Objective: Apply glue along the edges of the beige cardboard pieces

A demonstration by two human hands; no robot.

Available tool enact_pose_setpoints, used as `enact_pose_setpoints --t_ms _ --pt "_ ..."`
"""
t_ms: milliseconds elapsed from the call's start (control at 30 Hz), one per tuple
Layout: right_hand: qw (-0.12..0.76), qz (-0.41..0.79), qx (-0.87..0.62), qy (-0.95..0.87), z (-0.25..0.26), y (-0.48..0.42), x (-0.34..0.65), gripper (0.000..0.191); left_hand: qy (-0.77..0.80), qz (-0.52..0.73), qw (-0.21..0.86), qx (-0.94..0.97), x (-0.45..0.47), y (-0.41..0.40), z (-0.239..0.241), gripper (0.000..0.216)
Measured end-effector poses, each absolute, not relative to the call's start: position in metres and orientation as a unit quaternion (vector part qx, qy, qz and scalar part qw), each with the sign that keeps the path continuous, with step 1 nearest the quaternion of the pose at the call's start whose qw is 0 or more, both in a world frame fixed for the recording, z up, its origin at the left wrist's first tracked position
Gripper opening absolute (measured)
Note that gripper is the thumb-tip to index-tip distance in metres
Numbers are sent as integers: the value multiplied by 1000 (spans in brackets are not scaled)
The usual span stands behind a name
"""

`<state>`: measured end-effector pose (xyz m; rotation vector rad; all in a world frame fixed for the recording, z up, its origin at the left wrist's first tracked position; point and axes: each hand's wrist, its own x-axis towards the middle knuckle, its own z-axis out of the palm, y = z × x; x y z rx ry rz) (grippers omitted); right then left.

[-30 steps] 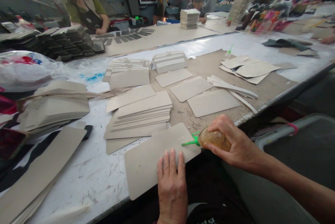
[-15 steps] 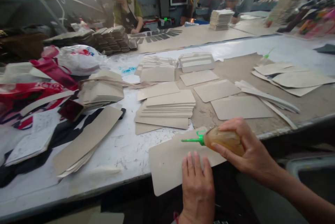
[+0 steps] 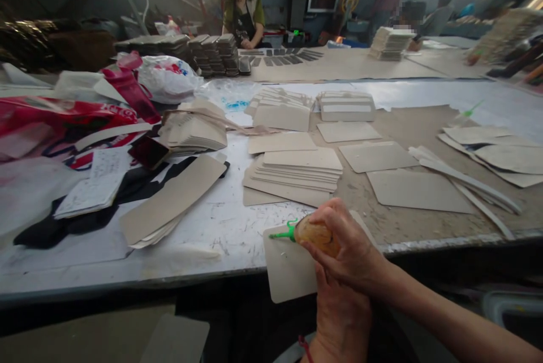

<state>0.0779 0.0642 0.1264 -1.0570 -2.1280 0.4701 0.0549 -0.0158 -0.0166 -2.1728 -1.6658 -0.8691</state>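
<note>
My right hand (image 3: pixel 345 238) is closed round a squeeze glue bottle (image 3: pixel 316 236) with amber contents and a green nozzle (image 3: pixel 282 234). The bottle lies nearly level, its tip pointing left just over the upper left corner of a beige cardboard piece (image 3: pixel 291 272). That piece has rounded corners and juts past the table's front edge. My left hand (image 3: pixel 341 312) rests flat on the cardboard below the bottle, largely covered by my right hand. Only part of its fingers shows. Just beyond lies a fanned stack of similar cardboard pieces (image 3: pixel 297 173).
Single cardboard pieces (image 3: pixel 419 189) and narrow strips (image 3: pixel 475 185) lie to the right. Another stack (image 3: pixel 195 131), a notebook (image 3: pixel 95 179) and a pink bottle (image 3: pixel 131 89) are on the left. A person (image 3: pixel 244 12) is across the table, near dark stacked pieces (image 3: pixel 214 55).
My right hand has brought the glue bottle left along the cardboard to its upper left corner, crossing over my left hand. The camera view has swung left.
</note>
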Motion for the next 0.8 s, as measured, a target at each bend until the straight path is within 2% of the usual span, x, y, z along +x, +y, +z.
enact_pose_setpoints --t_ms 267,500,800 --pt "328 130 -431 -830 132 60 96 26 -562 -323 150 -747 50 -19 -16 48" --pt "324 100 -437 -833 136 59 110 23 -557 -366 145 -731 46 -17 -7 34" --pt "317 78 -472 -819 140 56 135 25 -548 -349 123 -750 35 -18 7 33"
